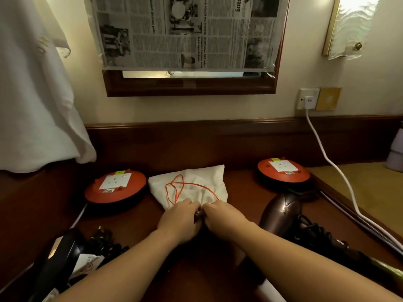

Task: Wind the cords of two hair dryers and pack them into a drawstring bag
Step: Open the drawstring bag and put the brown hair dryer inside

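Counts first: two hair dryers, one white bag, two round red socket reels, two hands. Bag (192, 186) lies flat at the centre of the frame on the dark wooden desk (239, 184), its long axis running from its far corner at upper right toward its gathered mouth at the near edge. An orange drawstring (174, 188) loops loosely across its top. Both hands meet at that mouth: the left hand (178, 219) and the right hand (222, 216) have their fingers curled, pinching the bag's near edge, knuckles almost touching.

The brown hair dryer (281, 212) lies to the right of centre, just beside the right forearm, its barrel pointing away and slightly right, with its black cord (316, 234) bunched beside it toward the lower right. The black hair dryer (61, 256) sits at lower left, partly cropped; which way it points cannot be told.

One red reel (115, 186) sits left of the bag, the other (283, 171) at right. A white cable (327, 158) runs down from a wall socket (308, 99) at upper right. A newspaper (185, 31) covers the mirror at top centre.
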### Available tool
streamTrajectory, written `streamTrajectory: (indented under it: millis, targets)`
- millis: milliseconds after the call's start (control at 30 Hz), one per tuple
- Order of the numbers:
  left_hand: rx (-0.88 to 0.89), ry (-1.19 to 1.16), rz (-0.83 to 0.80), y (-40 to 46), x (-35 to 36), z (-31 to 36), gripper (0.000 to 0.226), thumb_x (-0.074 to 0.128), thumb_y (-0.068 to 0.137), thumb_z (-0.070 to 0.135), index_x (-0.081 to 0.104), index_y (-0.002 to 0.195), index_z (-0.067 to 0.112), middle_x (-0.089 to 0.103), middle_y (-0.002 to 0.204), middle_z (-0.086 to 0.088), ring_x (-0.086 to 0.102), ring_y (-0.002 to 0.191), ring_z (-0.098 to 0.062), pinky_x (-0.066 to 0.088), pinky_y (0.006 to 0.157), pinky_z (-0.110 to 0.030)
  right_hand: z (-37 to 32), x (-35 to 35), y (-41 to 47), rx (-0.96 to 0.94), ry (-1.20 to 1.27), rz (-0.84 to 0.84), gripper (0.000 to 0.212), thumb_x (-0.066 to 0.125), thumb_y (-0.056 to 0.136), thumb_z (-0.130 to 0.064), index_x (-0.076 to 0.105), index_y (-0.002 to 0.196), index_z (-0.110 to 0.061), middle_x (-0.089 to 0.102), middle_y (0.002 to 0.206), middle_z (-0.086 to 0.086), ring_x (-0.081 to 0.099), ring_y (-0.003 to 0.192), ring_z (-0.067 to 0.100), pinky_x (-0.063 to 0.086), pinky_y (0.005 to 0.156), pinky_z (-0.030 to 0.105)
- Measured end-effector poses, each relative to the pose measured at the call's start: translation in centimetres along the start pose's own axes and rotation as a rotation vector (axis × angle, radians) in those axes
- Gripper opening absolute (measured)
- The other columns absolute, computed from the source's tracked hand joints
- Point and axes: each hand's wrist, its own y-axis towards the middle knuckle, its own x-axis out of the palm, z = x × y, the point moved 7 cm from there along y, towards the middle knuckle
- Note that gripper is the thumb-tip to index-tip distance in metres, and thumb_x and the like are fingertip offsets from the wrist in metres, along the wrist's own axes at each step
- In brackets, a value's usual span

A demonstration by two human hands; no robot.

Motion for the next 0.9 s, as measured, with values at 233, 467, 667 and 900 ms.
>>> streamTrajectory:
  millis: [233, 467, 667, 900]
  targets:
    - [-0.059, -0.261, -0.157, 0.5, 0.4, -1.4, 0.017, 0.065, 0.102, 0.035, 0.076, 0.113, 0.027, 0.073, 0.11, 0.005, 0.067, 0.102, -0.016, 0.054, 0.085, -0.031, 0.0, -1.2, -0.7, -0.022, 0.1, 0.037, 0.003, 0.049, 0.104, -0.02, 0.046, 0.103, -0.019, 0.044, 0.082, -0.003, 0.047, 0.065, 0.017, 0.038, 0.053, 0.03]
    - [-0.206, -0.056, -0.017, 0.7, -0.8, -1.0, 0.025, 0.053, 0.1, 0.045, 0.053, 0.081, 0.028, 0.066, 0.095, 0.003, 0.057, 0.084, -0.02, 0.041, 0.068, -0.033, -0.2, -1.9, -0.2, 0.05, 0.077, 0.195, 0.008, 0.056, 0.095, -0.025, 0.052, 0.097, -0.019, 0.054, 0.1, 0.003, 0.054, 0.083, 0.027, 0.046, 0.067, 0.037]
    - [-0.344, 0.083, -0.004, 0.2, -3.3, -4.4, 0.023, 0.047, 0.094, 0.028, 0.057, 0.115, 0.027, 0.066, 0.126, -0.003, 0.06, 0.116, -0.029, 0.042, 0.099, -0.046, 2.7, -4.4, -0.7, 0.199, -0.056, 0.19, 0.018, 0.06, 0.091, -0.04, 0.053, 0.097, -0.025, 0.061, 0.104, 0.002, 0.056, 0.096, 0.028, 0.049, 0.085, 0.047]
    - [-0.286, 0.126, 0.117, 0.0, -5.5, -3.9, 0.003, 0.05, 0.094, 0.028, 0.051, 0.092, 0.027, 0.056, 0.1, 0.004, 0.052, 0.108, -0.025, 0.041, 0.091, -0.047, 1.5, -5.0, -0.5, 0.161, -0.125, 0.25, 0.015, 0.059, 0.095, -0.032, 0.046, 0.093, -0.025, 0.057, 0.106, 0.004, 0.044, 0.094, 0.025, 0.041, 0.085, 0.045]
